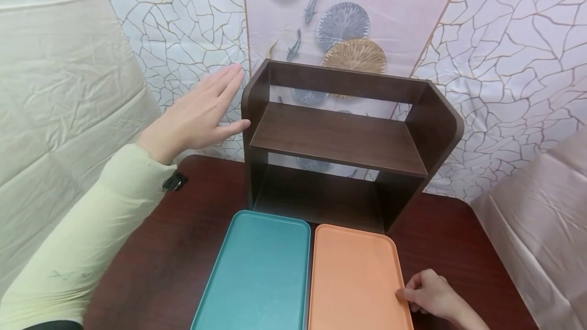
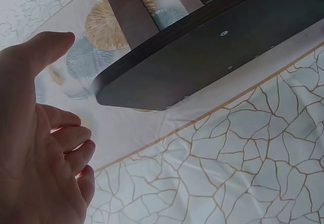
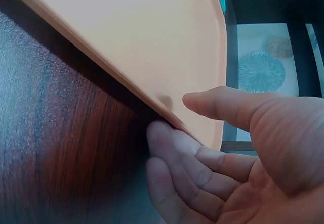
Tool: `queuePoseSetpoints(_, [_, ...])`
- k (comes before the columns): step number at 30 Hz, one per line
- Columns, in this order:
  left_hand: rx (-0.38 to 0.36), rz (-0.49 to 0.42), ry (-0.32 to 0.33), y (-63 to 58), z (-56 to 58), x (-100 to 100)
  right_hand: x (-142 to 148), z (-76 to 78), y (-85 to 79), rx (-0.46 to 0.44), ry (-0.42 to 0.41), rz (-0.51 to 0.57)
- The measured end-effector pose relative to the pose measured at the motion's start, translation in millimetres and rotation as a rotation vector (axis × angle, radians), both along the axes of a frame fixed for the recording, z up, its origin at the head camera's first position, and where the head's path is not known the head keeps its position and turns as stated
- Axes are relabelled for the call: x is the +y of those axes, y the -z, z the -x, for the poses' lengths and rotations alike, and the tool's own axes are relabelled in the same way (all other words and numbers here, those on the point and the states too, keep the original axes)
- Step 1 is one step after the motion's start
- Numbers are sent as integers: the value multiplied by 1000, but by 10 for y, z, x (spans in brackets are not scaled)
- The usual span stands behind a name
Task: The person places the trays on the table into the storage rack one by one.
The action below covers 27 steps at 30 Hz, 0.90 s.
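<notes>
My left hand (image 1: 199, 108) is raised beside the upper left side of a dark brown two-tier shelf (image 1: 339, 134). Its fingers are extended, and it holds nothing. In the left wrist view the shelf's side panel (image 2: 212, 57) lies beyond the thumb, apart from the hand. Low on the right, my right hand (image 1: 431, 293) is at the right rim of an orange tray (image 1: 355, 274). The right wrist view shows the thumb (image 3: 217, 102) over the tray and curled fingers at and below its edge. Left of this tray lies a teal tray (image 1: 261, 269).
Both trays lie side by side on a dark reddish wood table (image 1: 147, 253), in front of the shelf. Behind stands a patterned cloth backdrop (image 1: 513, 80) with fish and round motifs. Pale draped cloth (image 1: 59, 90) hangs on the left, with more on the right.
</notes>
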<state>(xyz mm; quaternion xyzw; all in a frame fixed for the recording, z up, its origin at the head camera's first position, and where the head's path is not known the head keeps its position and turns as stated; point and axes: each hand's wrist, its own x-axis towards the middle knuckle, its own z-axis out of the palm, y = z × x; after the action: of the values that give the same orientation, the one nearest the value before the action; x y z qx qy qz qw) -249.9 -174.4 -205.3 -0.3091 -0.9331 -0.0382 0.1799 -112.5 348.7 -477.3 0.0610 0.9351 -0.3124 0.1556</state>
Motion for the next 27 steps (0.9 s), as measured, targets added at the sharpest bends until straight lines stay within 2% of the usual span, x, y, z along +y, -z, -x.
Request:
queuePoseSetpoints(14, [-11, 27, -10, 28, 204, 129, 23, 21, 71, -2, 13, 31])
queuePoseSetpoints(27, [-4, 77, -25, 86, 296, 188, 132, 44, 102, -66, -91, 181])
